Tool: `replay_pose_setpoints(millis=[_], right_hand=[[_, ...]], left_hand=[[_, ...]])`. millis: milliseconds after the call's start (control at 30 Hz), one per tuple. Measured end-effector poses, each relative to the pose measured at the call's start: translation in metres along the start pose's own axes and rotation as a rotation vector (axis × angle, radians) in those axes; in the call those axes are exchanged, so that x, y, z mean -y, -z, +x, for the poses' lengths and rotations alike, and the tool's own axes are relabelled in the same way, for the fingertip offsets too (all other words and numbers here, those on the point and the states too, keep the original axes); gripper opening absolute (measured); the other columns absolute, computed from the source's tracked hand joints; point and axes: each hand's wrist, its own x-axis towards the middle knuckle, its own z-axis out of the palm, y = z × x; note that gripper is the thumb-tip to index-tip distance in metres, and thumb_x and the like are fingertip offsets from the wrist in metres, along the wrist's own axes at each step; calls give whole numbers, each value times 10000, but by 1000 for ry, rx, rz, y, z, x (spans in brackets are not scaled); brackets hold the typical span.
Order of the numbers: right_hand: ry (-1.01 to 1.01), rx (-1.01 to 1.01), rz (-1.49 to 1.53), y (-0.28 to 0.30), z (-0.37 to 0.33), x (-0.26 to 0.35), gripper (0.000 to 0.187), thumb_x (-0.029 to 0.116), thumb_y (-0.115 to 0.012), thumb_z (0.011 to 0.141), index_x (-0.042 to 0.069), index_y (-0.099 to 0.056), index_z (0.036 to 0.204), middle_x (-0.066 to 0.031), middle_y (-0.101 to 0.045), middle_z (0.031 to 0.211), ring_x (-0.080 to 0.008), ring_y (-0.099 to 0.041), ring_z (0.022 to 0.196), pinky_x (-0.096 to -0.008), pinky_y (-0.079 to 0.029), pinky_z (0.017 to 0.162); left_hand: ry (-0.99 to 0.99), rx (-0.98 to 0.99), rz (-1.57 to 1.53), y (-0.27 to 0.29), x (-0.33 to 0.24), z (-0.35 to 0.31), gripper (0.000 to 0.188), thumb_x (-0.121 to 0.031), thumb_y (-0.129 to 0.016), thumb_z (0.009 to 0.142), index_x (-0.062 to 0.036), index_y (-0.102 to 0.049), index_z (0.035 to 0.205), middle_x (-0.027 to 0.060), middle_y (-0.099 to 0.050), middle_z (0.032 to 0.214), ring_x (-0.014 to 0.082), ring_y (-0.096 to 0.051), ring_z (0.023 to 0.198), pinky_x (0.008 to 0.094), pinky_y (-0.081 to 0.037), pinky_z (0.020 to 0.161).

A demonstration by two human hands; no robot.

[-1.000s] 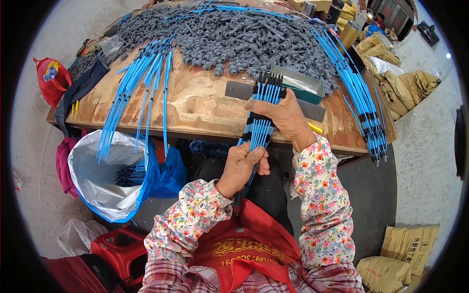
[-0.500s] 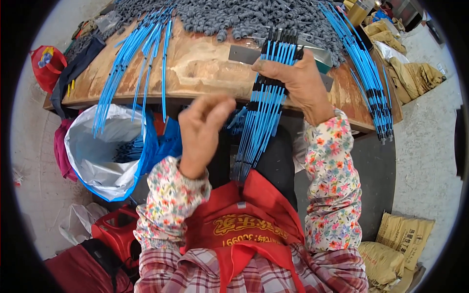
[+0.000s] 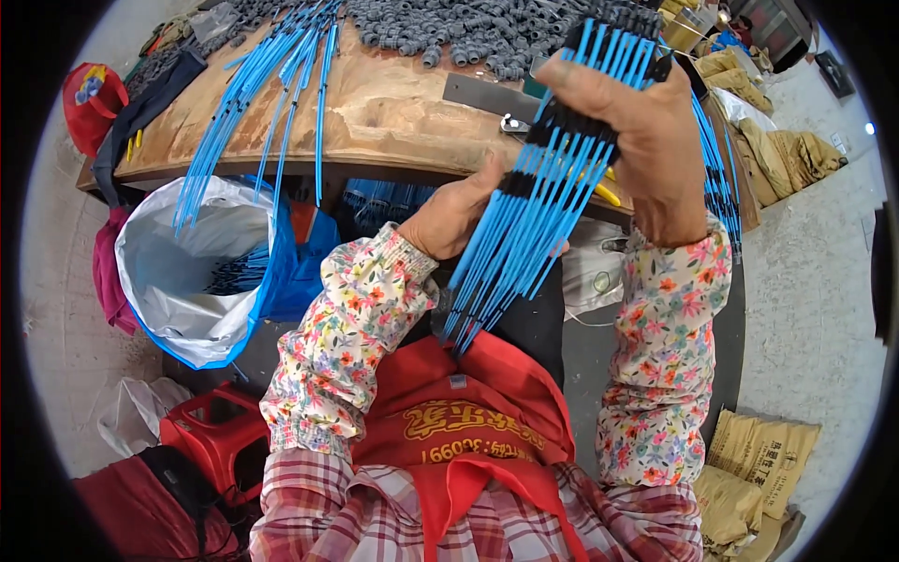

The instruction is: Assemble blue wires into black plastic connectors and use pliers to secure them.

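A bundle of thin blue rods with black bands (image 3: 534,211) slants from upper right down toward my red apron (image 3: 468,393). My right hand (image 3: 646,131) grips its upper part, thumb across the front and the other fingers hidden behind. Lower down, my left hand (image 3: 454,211) is closed about the bundle from the left side; its thumb points up and most of its fingers are behind the rods. Beyond the bundle, a flat metal plate (image 3: 487,96) sits on the wooden table (image 3: 389,122).
Grey plastic fittings (image 3: 449,33) are heaped at the table's far side. More blue rods (image 3: 234,103) overhang the left edge, above a white-lined blue bag (image 3: 140,272). A yellow handle (image 3: 607,194) shows by the front edge. A red stool (image 3: 201,431) stands lower left; paper sacks (image 3: 763,459) lie right.
My right hand has moved right and upward with the bundle, which now tilts more. My left hand, earlier apart from the rods with curled fingers, has come rightward onto the bundle.
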Motion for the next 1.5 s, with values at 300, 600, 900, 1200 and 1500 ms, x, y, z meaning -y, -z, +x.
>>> replay_pose_setpoints(millis=[300,600,900,1200,1500], right_hand=[[-133,-164,139,33,9,-20,178,102,-708,789,-41,-685,894,-63,-676,766,-116,-641,617,-264,-552,577],[-166,-243,126,49,18,-45,171,119,-709,796,-32,-685,874,-54,-671,758,-112,-632,599,-251,-543,550],[-93,-140,79,39,24,-34,170,115,-703,798,-26,-692,892,-66,-683,805,-123,-648,637,-251,-546,574],[115,0,-95,-2,11,15,149,83,-685,806,-27,-683,907,-65,-673,834,-105,-643,685,-240,-551,634],[89,119,-306,-46,-75,-14,202,39,-773,694,-7,-682,869,-63,-661,804,-141,-614,693,-277,-519,656]], left_hand=[[22,81,-88,24,58,-12,893,-723,-253,854,35,-480,1268,231,-620,1094,304,-644,955,393,-505,865],[-1,-69,368,12,58,-29,778,-630,-311,915,57,-530,1206,178,-633,1091,250,-634,978,357,-475,909],[-2,-119,53,-4,36,-27,928,-744,-231,841,20,-455,1317,198,-587,1194,289,-554,1143,400,-389,1010],[-45,86,347,10,6,-7,1061,-824,-96,759,-8,-367,1382,187,-586,1196,310,-565,1121,410,-397,997],[-62,-155,221,37,47,-37,925,-773,-243,805,-24,-454,1305,169,-591,1179,279,-576,1088,400,-418,972]])
